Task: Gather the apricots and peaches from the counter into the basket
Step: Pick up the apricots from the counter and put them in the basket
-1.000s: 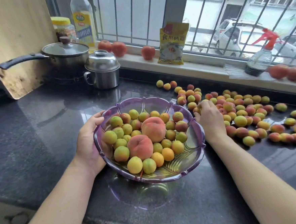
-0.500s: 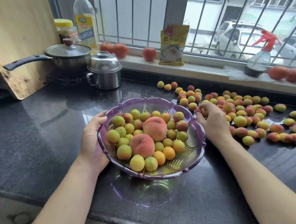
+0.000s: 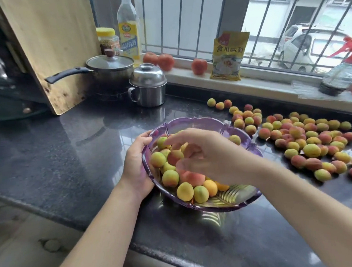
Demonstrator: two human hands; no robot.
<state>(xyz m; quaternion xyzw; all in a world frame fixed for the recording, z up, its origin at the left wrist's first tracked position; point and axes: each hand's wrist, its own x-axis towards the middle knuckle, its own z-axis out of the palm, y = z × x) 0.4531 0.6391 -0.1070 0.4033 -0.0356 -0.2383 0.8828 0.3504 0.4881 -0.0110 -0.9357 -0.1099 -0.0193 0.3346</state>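
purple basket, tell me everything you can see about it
The purple basket is a see-through, plastic-looking bowl with a scalloped, petal-shaped rim and ribbed walls. It sits upright on the dark speckled counter, partly filled with apricots and at least one larger peach, heaped towards its left side; the near right wall is bare. The left hand grips its left rim. The right hand hovers over the fruit inside, blurred, so whether it holds anything is unclear.
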